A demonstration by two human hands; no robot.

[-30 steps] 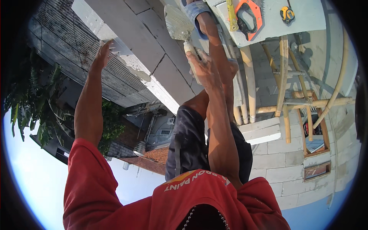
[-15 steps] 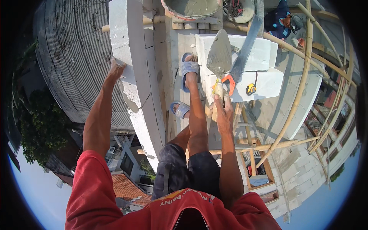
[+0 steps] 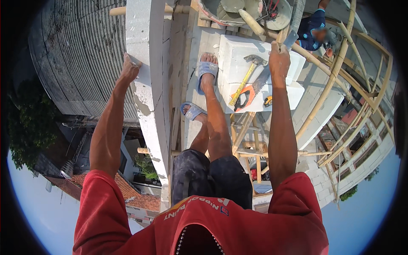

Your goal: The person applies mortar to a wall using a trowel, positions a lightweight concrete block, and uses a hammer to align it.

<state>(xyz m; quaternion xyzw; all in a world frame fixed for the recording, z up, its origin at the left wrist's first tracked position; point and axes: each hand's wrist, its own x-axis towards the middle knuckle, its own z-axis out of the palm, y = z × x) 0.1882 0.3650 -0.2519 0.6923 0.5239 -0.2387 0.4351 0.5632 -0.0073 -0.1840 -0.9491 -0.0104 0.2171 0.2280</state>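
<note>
White-grey lightweight-block wall [image 3: 148, 87] runs along person's left; left hand [image 3: 131, 68] part-open against its edge. Right hand [image 3: 279, 59] curled near long grey bar [image 3: 297, 18]; cannot tell its grip.

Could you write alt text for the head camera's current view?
A bare left hand touches a pale block wall while the right hand is at the near end of a long grey bar, its grip unclear. A yellow-handled hammer, orange-handled saw and tape measure lie on white blocks.
</note>
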